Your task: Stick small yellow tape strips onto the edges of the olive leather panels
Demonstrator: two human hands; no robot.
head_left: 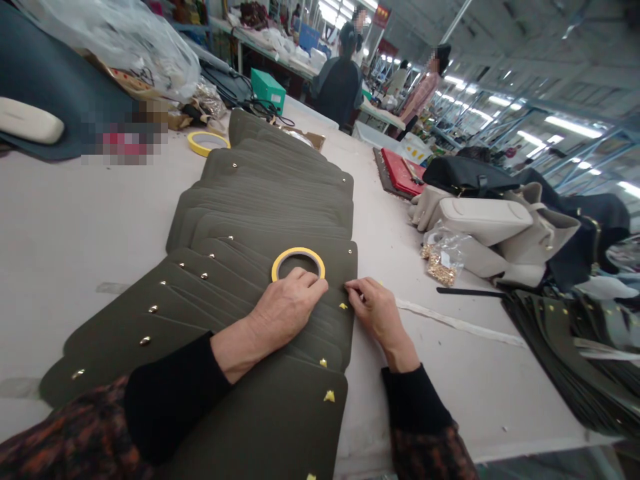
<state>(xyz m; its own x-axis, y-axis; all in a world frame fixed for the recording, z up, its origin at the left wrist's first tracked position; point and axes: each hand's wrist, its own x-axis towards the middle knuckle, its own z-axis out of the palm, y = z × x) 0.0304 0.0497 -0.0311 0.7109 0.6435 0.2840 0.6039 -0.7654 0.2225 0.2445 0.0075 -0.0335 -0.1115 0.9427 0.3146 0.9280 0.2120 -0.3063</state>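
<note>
The green panels (260,207) lie overlapped on the table (415,373), their row running away from the person. The roll of yellow tape (299,251) lies on them under the left hand (287,303), which curls over its near rim; the right hand (376,310) pinches its fingertips narrow at the panels' right edge, and I can't tell what they hold. Over to the right, a clear bag (445,257) contains small gold-coloured pieces.

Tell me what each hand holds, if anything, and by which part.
Left hand holds the yellow tape roll by its near rim. Right hand is at the right edge of the olive panels; whether it pinches anything can't be told.
</note>
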